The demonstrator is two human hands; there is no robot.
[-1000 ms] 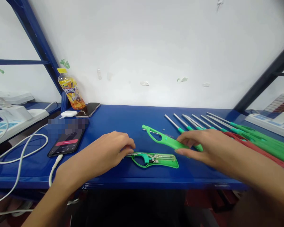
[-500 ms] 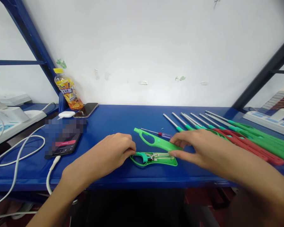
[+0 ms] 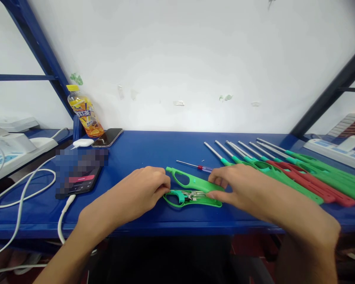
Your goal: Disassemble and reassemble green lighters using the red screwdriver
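Observation:
On the blue table lies the open lower half of a green lighter casing (image 3: pixel 207 202), with a teal trigger (image 3: pixel 181 196), wires and a clear tube inside. My left hand (image 3: pixel 154 183) is closed in a pinch at the casing's left end; its fingertips hide what they grip there. My right hand (image 3: pixel 229 183) grips the green top half of the casing (image 3: pixel 195 181) by its right end, tilted just above and behind the lower half. Behind that half lies a screwdriver (image 3: pixel 200 167) with a red and clear purple handle, partly hidden by my right hand.
Several green and red long-nosed lighters (image 3: pixel 306 173) lie in a row at the right. A phone on a cable (image 3: pixel 83 177), another phone (image 3: pixel 109 137), a white case (image 3: pixel 83 142) and a tea bottle (image 3: pixel 87 114) are at the left. Power strips (image 3: pixel 337 154) stand at both sides.
My right hand has brought the top casing half nearer to me and slightly left, closer over the lower half. My left hand has stayed in place.

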